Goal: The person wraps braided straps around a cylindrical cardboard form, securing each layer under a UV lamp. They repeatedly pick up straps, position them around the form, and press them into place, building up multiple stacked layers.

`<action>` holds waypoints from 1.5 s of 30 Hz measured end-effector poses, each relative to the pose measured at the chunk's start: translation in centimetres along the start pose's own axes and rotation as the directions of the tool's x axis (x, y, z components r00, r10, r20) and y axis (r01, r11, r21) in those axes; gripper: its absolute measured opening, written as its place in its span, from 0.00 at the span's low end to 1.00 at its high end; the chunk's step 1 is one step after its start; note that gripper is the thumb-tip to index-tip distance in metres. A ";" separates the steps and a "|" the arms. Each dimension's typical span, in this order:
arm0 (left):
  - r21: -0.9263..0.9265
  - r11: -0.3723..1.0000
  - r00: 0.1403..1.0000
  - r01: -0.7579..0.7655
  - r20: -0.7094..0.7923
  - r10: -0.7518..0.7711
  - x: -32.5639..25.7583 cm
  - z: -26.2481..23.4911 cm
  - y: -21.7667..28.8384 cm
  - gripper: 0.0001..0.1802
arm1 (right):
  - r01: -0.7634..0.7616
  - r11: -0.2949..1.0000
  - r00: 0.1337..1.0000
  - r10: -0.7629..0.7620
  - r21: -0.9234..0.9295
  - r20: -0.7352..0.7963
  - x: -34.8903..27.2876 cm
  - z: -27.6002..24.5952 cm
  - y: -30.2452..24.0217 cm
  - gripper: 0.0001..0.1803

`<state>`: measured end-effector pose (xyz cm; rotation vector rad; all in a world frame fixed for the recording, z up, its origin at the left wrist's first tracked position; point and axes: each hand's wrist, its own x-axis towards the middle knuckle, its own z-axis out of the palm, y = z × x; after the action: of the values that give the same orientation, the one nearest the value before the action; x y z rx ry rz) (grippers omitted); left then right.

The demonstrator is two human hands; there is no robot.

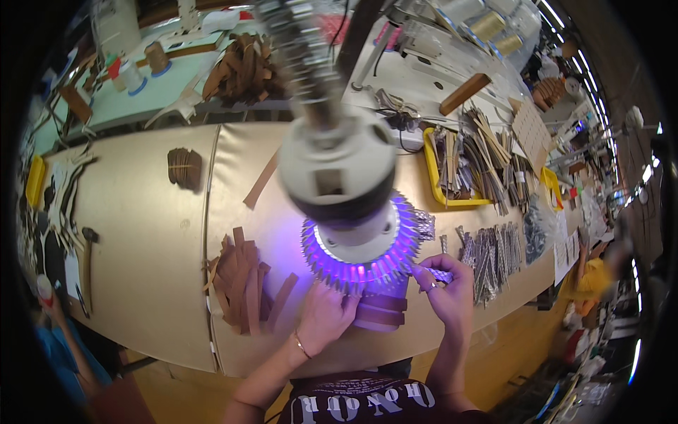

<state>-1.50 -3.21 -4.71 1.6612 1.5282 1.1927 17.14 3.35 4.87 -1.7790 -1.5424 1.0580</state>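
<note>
My right hand (448, 288) is closed in a pinch on a silver-grey snakeskin-patterned strip (439, 275), beside the rim of a lamp (339, 169) glowing purple. My left hand (328, 314) reaches under the lamp's near edge, where its fingertips are hidden. Between the hands lie brown strips (381, 311), side by side on the table and lit purple at their far part. What my left fingers touch cannot be made out. Left of my left hand is a loose pile of brown strips (244, 283). To the right of my right hand, several silver patterned strips (487, 261) are laid out.
The lamp's arm (300, 56) rises over the gold-coloured table (134, 268). A yellow tray (431, 166) of strips stands at the back right. A banded brown bundle (184, 168) and a hammer (88, 265) lie leftward. Another person's arm (67, 328) shows far left.
</note>
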 end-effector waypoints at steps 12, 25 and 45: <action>0.063 0.997 0.999 0.046 0.023 -0.047 1.2 -0.7 1.2 0.20 | -0.020 0.993 0.997 0.011 0.120 0.074 1.6 0.1 3.2 0.13; 0.076 0.991 0.990 0.109 0.085 -0.115 1.8 -1.1 2.0 0.21 | -0.101 0.962 0.991 0.075 0.253 0.108 2.1 -0.1 6.2 0.19; 0.097 0.984 0.984 0.151 0.076 -0.159 1.5 -0.9 1.9 0.21 | -0.218 0.913 0.955 0.126 0.346 0.270 3.1 0.6 8.5 0.16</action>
<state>-1.51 -2.22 -2.36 1.5954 1.6479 0.9735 21.35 4.73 -3.02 -1.5835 -1.2212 1.5914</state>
